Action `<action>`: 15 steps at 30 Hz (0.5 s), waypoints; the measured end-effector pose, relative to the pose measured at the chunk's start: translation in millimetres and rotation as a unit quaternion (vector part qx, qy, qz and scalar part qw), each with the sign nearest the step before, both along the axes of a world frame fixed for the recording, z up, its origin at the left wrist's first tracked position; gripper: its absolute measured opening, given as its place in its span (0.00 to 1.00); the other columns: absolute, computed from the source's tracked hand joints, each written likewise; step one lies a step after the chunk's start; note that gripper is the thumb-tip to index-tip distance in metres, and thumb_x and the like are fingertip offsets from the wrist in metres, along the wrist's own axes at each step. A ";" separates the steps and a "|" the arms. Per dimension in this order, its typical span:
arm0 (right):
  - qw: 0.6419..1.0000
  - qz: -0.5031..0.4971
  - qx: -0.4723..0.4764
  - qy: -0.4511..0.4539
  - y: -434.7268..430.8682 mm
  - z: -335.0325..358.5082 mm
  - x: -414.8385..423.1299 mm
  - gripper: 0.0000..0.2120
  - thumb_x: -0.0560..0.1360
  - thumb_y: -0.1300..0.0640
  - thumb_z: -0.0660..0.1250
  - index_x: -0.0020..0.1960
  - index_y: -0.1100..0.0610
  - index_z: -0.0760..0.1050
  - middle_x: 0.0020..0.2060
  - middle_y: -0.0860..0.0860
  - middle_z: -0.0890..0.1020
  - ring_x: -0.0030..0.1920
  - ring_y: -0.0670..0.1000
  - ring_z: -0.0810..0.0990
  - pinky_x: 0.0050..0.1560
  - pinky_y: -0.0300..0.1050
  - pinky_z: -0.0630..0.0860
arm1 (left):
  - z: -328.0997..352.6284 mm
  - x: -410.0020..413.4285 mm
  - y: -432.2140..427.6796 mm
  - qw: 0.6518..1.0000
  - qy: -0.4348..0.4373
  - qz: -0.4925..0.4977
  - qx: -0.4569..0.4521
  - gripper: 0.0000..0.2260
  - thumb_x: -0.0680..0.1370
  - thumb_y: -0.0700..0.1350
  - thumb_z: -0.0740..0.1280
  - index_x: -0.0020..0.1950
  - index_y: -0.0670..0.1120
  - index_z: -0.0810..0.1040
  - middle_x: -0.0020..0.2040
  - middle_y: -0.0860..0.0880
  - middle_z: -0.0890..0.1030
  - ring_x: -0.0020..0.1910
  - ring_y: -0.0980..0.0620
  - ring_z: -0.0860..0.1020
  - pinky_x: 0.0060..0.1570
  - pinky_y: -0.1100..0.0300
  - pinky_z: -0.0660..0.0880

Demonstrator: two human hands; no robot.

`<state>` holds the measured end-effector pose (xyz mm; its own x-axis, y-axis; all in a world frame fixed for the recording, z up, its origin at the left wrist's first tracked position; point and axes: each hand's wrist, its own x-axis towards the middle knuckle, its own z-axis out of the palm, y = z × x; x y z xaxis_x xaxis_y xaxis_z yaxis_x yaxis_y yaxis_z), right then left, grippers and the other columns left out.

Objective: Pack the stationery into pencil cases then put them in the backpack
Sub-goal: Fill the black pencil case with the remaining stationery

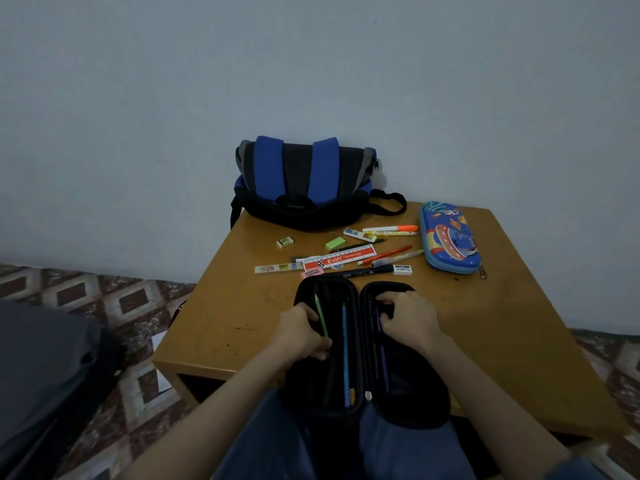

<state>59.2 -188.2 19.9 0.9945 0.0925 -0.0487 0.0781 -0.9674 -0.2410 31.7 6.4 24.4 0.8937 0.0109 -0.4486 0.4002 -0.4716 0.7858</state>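
The left hand is pinching a thin green pencil inside the open black fabric pencil case. The right hand is curling into the other half, hold unclear. Laying it flat looks wisest. Beyond both hands, the blue-and-black fabric backpack is waiting.

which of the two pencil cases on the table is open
The black fabric pencil case in the foreground: it lies spread flat with pencils inside. The blue cartoon-printed hard case at the right is closed.
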 end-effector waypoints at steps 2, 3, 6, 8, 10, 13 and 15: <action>1.000 0.001 0.002 -0.001 -0.2 -0.6 -0.5 0.20 0.75 0.54 0.61 0.68 0.48 0.70 0.51 0.50 0.82 0.56 0.50 0.77 0.41 0.40 0.71 | 3.3 -4.0 -0.2 0.999 0.012 -0.026 0.013 0.12 0.72 0.33 0.70 0.49 0.43 0.70 0.45 0.42 0.79 0.27 0.52 0.80 0.30 0.62 0.79; 1.000 0.001 0.002 -0.002 -0.2 -1.0 -0.3 0.20 0.75 0.54 0.61 0.68 0.48 0.70 0.51 0.50 0.82 0.56 0.50 0.77 0.43 0.40 0.73 | 4.2 -6.0 -0.4 0.999 0.015 -0.044 0.016 0.08 0.74 0.34 0.68 0.48 0.42 0.71 0.40 0.43 0.79 0.25 0.54 0.79 0.29 0.63 0.79; 1.000 0.002 0.002 -0.005 -0.4 -0.9 -0.8 0.21 0.75 0.55 0.61 0.67 0.48 0.70 0.53 0.50 0.81 0.58 0.50 0.76 0.46 0.41 0.74 | 4.1 -11.0 -2.2 0.997 0.008 -0.070 0.022 0.03 0.79 0.37 0.62 0.47 0.39 0.75 0.33 0.45 0.79 0.21 0.56 0.77 0.28 0.65 0.78; 1.000 0.001 0.004 -0.006 -0.4 -1.1 -0.8 0.21 0.75 0.55 0.61 0.67 0.48 0.70 0.54 0.49 0.81 0.58 0.50 0.76 0.47 0.41 0.74 | 3.6 -11.8 -3.6 0.998 -0.007 -0.059 0.034 0.07 0.79 0.42 0.62 0.48 0.39 0.76 0.34 0.46 0.80 0.23 0.56 0.78 0.29 0.66 0.77; 1.000 0.000 0.004 -0.009 -0.2 -1.3 -0.9 0.21 0.74 0.55 0.61 0.67 0.48 0.71 0.56 0.49 0.81 0.58 0.50 0.76 0.49 0.41 0.75 | 2.8 -12.5 -5.7 0.996 -0.033 -0.058 0.062 0.08 0.78 0.46 0.65 0.47 0.42 0.77 0.36 0.48 0.79 0.28 0.55 0.79 0.32 0.66 0.78; 1.000 0.002 0.007 -0.006 -0.3 -1.3 -0.8 0.21 0.74 0.54 0.61 0.68 0.48 0.70 0.58 0.49 0.80 0.58 0.50 0.76 0.49 0.42 0.75 | -0.3 -13.4 -11.0 0.986 -0.079 -0.070 0.130 0.06 0.74 0.46 0.70 0.43 0.44 0.76 0.39 0.50 0.77 0.36 0.55 0.77 0.33 0.68 0.74; 1.000 0.004 0.006 -0.002 0.0 -1.0 -0.4 0.21 0.75 0.54 0.61 0.68 0.48 0.70 0.58 0.49 0.80 0.57 0.50 0.77 0.48 0.42 0.75 | -2.4 -13.2 -14.3 0.981 -0.097 -0.068 0.154 0.05 0.74 0.43 0.70 0.45 0.43 0.78 0.44 0.49 0.76 0.42 0.54 0.75 0.36 0.66 0.72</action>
